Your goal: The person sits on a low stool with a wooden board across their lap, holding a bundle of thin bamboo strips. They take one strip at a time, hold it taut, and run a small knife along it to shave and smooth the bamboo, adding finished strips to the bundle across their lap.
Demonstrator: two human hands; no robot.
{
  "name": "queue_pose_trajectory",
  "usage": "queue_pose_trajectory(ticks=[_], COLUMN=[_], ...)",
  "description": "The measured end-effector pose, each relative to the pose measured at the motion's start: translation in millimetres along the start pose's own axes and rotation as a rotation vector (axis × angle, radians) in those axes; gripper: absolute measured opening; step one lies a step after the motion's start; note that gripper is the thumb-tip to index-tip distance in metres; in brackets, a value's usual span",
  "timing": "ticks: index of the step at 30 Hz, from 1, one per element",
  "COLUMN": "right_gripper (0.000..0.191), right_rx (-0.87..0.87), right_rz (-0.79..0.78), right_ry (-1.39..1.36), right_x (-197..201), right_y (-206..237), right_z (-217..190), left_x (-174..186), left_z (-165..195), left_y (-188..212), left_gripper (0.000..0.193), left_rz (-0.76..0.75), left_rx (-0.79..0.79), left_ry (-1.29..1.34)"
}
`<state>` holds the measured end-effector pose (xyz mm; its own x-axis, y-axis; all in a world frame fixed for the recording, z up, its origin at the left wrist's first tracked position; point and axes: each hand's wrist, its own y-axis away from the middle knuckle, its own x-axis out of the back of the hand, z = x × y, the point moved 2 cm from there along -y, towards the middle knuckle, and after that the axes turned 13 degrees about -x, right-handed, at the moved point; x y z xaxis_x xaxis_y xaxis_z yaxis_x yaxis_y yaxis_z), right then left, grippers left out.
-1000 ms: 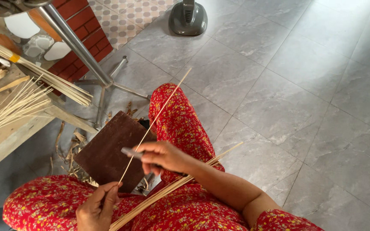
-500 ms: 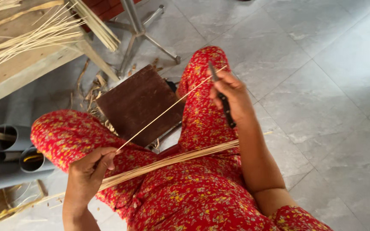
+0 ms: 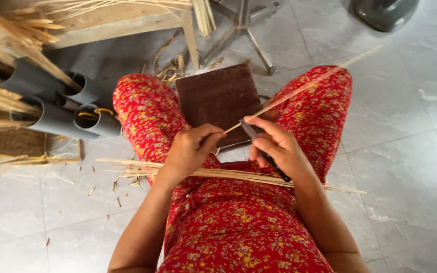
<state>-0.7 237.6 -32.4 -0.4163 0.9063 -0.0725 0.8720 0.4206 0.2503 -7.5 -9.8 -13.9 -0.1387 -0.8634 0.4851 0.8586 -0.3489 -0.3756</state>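
Pale bamboo makes up the thin strip point(image 3: 304, 86), whose near end is pinched between thumb and curled fingers of the left hand point(image 3: 190, 149), while the rest slants up and away past the right hand point(image 3: 276, 149). That right hand is closed around a dark-handled knife point(image 3: 264, 151), its blade meeting the strip just beside the left fingertips. Under both wrists a bundle of strips point(image 3: 228, 174) lies across the lap, and a brown board point(image 3: 218, 98) sits just beyond the hands.
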Motion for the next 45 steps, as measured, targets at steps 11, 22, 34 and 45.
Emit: queue_pose_trajectory(ticks=[11,22,34,45], right_gripper=[0.036,0.033,0.049,0.040], right_rx=[0.044,0.153,0.046,0.083], right_rz=[0.195,0.502,0.232,0.049], right_ry=[-0.158,-0.341,-0.368,-0.127], right_x=[34,112,78,27], right_y=[-4,31,44,12], right_z=[12,25,24,40], left_x=[15,47,10,-23], left_z=[13,-9,-40,-74], left_y=[8,35,49,49], left_gripper=[0.010,0.014,0.018,0.019], left_rz=[-0.065,-0.085,-0.037,-0.187], left_rx=[-0.005,0.132,0.206,0.152], left_ry=[-0.017,0.089,0.046,-0.034])
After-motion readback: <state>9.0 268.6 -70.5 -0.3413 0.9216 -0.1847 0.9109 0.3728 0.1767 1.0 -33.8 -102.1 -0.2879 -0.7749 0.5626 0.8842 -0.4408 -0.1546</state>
